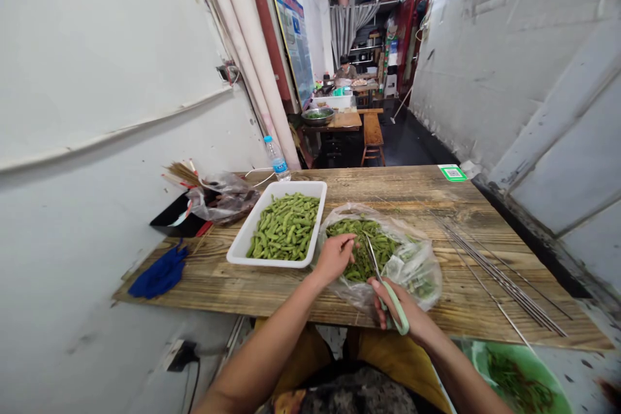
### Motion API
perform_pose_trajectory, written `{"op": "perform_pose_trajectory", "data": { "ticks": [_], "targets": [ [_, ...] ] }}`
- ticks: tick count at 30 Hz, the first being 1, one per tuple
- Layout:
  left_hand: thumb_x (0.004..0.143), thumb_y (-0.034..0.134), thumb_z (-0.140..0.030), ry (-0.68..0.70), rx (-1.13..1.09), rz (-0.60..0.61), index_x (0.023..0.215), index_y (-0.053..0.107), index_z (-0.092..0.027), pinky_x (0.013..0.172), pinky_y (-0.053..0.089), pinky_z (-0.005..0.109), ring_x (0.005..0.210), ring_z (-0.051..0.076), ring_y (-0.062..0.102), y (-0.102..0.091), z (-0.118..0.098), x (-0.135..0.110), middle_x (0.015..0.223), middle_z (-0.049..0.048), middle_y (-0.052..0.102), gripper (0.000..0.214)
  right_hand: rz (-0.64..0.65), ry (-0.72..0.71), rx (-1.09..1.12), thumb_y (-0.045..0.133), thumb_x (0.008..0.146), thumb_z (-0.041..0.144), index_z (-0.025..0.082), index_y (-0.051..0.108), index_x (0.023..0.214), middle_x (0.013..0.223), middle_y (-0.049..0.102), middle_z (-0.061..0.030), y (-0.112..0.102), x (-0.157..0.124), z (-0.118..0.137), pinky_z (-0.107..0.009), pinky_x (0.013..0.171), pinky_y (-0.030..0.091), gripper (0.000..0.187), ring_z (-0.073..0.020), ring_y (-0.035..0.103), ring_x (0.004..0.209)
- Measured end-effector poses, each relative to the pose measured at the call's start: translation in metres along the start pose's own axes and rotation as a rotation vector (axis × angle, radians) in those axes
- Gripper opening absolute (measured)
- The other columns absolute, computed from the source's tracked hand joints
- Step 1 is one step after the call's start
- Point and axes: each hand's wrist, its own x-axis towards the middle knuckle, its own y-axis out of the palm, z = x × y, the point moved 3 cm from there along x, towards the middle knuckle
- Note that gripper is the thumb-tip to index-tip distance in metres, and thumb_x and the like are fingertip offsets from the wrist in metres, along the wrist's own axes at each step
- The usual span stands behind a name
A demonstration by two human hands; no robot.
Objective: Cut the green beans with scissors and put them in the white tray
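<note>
My right hand (395, 304) grips scissors (398, 312) with pale green handles, their blades slightly apart and pointing away from me over the pods. Beside the blades, my left hand (334, 257) is closed in a pinch at what looks like a green edamame pod, mostly hidden by the fingers. Below both hands lies a clear plastic bag (427, 272), open at the top, with a heap of edamame pods (356, 265) inside. Left of it, a white plastic tray (236, 252) holds many loose edamame pods (286, 226).
Metal skewers (499, 275) lie on the wooden table (213, 291) at right. A water bottle (278, 160), a black container (175, 217), a crumpled bag (226, 197) and a blue cloth (159, 273) are at left. A green basin (524, 378) stands below; a person (345, 69) sits far back.
</note>
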Motion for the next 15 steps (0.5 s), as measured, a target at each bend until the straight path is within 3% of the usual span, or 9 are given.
{"op": "perform_pose_trajectory", "data": {
  "ticks": [3,6,8,12,15],
  "targets": [
    [0.084,0.045,-0.025,-0.107,-0.171,0.067,0.101,0.061,-0.013,0.048,0.046,0.023,0.049,0.011,0.059,0.008,0.004,0.000,0.078,0.0052,0.069,0.026,0.003,-0.008,-0.040,0.050,0.080,0.059,0.021,0.045,0.085,0.058,0.045,0.0078,0.001,0.001,0.003,-0.022,0.039,0.042,0.038,-0.0079,0.045,0.042],
    [0.081,0.049,-0.021,-0.115,-0.158,0.080,0.096,0.063,-0.012,0.051,0.048,0.023,0.050,0.012,0.060,0.009,0.001,-0.003,0.067,0.0031,0.067,0.022,-0.004,-0.020,-0.071,0.051,0.079,0.058,0.022,0.046,0.086,0.059,0.045,0.0076,0.001,0.002,0.004,-0.022,0.039,0.042,0.037,-0.0081,0.044,0.042],
    [0.082,0.049,-0.020,-0.039,-0.023,0.061,0.096,0.065,-0.013,0.057,0.051,0.026,0.053,0.013,0.061,0.006,-0.002,-0.005,0.065,0.0031,0.067,0.022,-0.003,-0.015,-0.077,0.052,0.079,0.057,0.022,0.046,0.083,0.060,0.045,0.0074,0.001,0.002,0.005,-0.022,0.040,0.043,0.036,-0.0081,0.044,0.042],
    [0.081,0.052,-0.015,0.247,0.329,-0.071,0.094,0.068,-0.015,0.082,0.050,0.034,0.083,0.018,0.065,0.003,-0.011,-0.010,0.090,0.0085,0.070,0.020,0.002,-0.026,-0.083,0.050,0.080,0.057,0.022,0.045,0.082,0.058,0.044,0.0077,0.002,-0.001,0.010,-0.022,0.041,0.044,0.035,-0.0083,0.046,0.043],
    [0.080,0.054,-0.012,0.332,0.400,-0.100,0.092,0.068,-0.016,0.085,0.049,0.033,0.091,0.018,0.062,0.007,-0.012,-0.012,0.094,0.0078,0.069,0.019,0.011,-0.016,-0.067,0.047,0.082,0.058,0.021,0.045,0.083,0.060,0.046,0.0071,0.004,-0.003,0.012,-0.022,0.043,0.045,0.037,-0.0084,0.047,0.044]
  ]
}}
